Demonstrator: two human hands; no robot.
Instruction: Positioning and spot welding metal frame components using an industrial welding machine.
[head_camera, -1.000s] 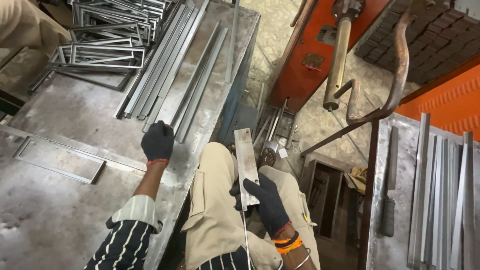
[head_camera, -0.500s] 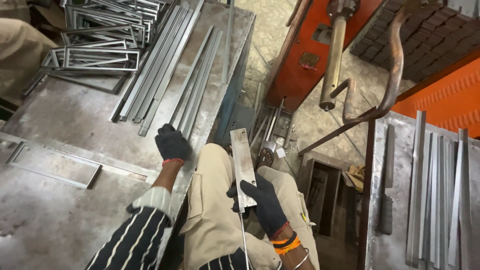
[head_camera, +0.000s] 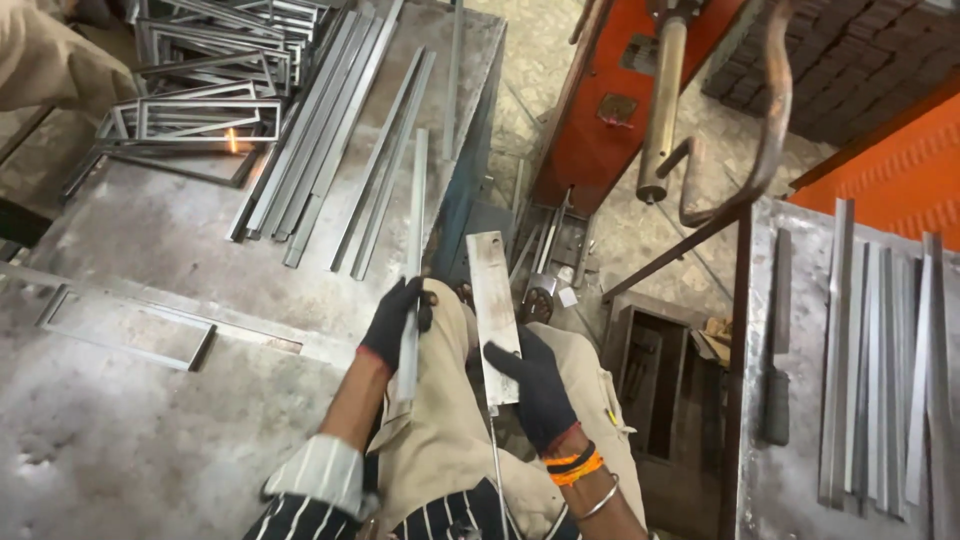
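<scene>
Steel workbench (head_camera: 150, 450), frame left: your left hand (head_camera: 397, 320) clamps a long strip (head_camera: 412, 250) running up-frame; right hand (head_camera: 540, 385) grips a flat bar (head_camera: 493, 300), parallel.

Grey steel table (head_camera: 150, 450) on the left, stacked rectangular metal frames (head_camera: 200, 110) at its far end, orange machine body (head_camera: 610, 110), curved rusty steel lever (head_camera: 765, 120)
</scene>
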